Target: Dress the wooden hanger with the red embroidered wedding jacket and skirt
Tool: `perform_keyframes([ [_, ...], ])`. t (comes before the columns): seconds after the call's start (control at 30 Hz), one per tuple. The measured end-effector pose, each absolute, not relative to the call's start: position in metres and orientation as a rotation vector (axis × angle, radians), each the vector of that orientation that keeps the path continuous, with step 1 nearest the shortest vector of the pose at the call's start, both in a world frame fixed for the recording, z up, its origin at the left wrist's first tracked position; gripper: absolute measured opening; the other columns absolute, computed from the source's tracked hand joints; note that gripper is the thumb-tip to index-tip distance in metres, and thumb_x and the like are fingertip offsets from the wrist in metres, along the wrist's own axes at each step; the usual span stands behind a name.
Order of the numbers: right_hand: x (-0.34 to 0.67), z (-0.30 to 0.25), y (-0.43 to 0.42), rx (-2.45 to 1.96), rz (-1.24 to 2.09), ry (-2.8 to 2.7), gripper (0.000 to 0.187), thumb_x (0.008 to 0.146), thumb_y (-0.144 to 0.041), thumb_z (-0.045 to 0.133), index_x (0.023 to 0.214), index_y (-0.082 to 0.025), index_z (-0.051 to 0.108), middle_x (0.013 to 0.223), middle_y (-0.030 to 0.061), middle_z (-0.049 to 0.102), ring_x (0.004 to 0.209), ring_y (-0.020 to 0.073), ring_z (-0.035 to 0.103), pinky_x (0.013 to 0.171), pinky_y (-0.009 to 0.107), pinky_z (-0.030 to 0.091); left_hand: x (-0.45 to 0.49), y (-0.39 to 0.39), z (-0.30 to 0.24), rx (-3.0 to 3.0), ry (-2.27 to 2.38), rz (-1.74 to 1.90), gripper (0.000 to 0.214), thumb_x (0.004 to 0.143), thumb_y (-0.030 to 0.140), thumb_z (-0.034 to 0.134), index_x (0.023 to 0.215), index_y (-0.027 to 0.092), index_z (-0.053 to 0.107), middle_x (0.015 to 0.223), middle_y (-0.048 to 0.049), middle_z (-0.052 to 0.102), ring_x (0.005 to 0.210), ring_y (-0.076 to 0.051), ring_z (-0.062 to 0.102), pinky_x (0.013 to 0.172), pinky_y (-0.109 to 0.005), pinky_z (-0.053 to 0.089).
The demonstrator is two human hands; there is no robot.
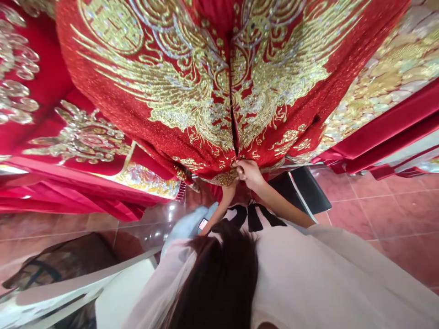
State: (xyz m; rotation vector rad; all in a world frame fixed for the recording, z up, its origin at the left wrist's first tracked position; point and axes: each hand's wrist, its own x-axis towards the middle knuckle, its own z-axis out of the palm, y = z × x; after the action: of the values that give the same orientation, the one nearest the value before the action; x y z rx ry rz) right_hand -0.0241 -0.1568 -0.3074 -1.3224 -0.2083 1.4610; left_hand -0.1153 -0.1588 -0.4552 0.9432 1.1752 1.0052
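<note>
A red garment (192,91) thick with gold and silver phoenix embroidery hangs in front of me, split by a centre seam (234,128). My right hand (249,173) is closed in a pinch on the garment's edge at the end of that seam, by the gold trim (222,178). My left hand (229,186) reaches up just beside it to the same trim. Only its wrist and forearm show, with the fingers hidden behind the fabric. My white shirt and dark hair fill the bottom of the view.
More red and gold embroidered garments hang to the left (68,137) and right (387,77). A black seat (305,187) stands on the red tiled floor (384,219). A light blue cloth (187,224) and a small phone-like item (203,224) lie near my left forearm. A white ledge (85,283) runs lower left.
</note>
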Motion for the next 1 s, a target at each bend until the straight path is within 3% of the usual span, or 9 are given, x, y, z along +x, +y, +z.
perform_keyframes([
  [0.2, -0.023, -0.253, -0.136, -1.173, 1.692, -0.202, 0.019, 0.087, -0.014, 0.04, 0.069, -0.015, 0.046, 0.043, -0.0099, 0.024, 0.033, 0.0031, 0.014, 0.034, 0.017, 0.016, -0.109, -0.139, -0.458, 0.874, 1.169, 1.056, 0.025, 0.079, 0.025, 0.07, 0.099, 0.011, 0.064, 0.106, -0.0085, 0.066, 0.1, -0.02, 0.062, 0.098, -0.044, 0.045],
  [0.4, -0.013, -0.175, -0.109, -1.085, 1.655, -0.274, 0.025, 0.094, -0.011, 0.033, 0.074, -0.012, 0.048, 0.048, -0.0087, 0.028, 0.034, 0.0003, 0.016, 0.035, 0.014, 0.016, -0.11, -0.137, -0.457, 0.843, 1.198, 1.11, 0.038, 0.068, 0.024, 0.078, 0.102, 0.014, 0.065, 0.113, -0.01, 0.066, 0.112, -0.023, 0.059, 0.107, -0.04, 0.039],
  [0.63, -0.007, -0.085, -0.117, -1.031, 1.417, -0.749, 0.026, 0.096, -0.015, 0.033, 0.076, -0.012, 0.049, 0.054, -0.0087, 0.027, 0.036, -0.004, 0.018, 0.041, 0.01, 0.017, -0.108, -0.136, -0.449, 0.858, 1.246, 1.126, 0.039, 0.065, 0.029, 0.079, 0.098, 0.013, 0.065, 0.113, -0.0138, 0.065, 0.108, -0.025, 0.061, 0.106, -0.041, 0.04],
  [0.87, -0.008, -0.111, -0.124, -0.914, 1.384, -0.807, 0.018, 0.091, -0.017, 0.044, 0.076, -0.013, 0.055, 0.049, -0.0093, 0.027, 0.035, 0.0003, 0.018, 0.037, 0.016, 0.02, -0.112, -0.138, -0.439, 0.959, 1.297, 1.059, 0.047, 0.062, 0.043, 0.08, 0.096, 0.015, 0.064, 0.113, -0.0159, 0.064, 0.112, -0.029, 0.059, 0.106, -0.046, 0.039],
  [1.0, 0.013, -0.104, -0.143, -0.927, 1.201, -1.144, 0.018, 0.087, -0.022, 0.049, 0.087, -0.013, 0.064, 0.05, -0.0068, 0.043, 0.035, 0.0011, 0.029, 0.036, 0.016, 0.023, -0.131, -0.133, -0.41, 1.118, 1.244, 0.935, 0.04, 0.059, 0.057, 0.077, 0.071, 0.021, 0.064, 0.082, -0.0109, 0.069, 0.098, -0.032, 0.065, 0.092, -0.048, 0.049],
])
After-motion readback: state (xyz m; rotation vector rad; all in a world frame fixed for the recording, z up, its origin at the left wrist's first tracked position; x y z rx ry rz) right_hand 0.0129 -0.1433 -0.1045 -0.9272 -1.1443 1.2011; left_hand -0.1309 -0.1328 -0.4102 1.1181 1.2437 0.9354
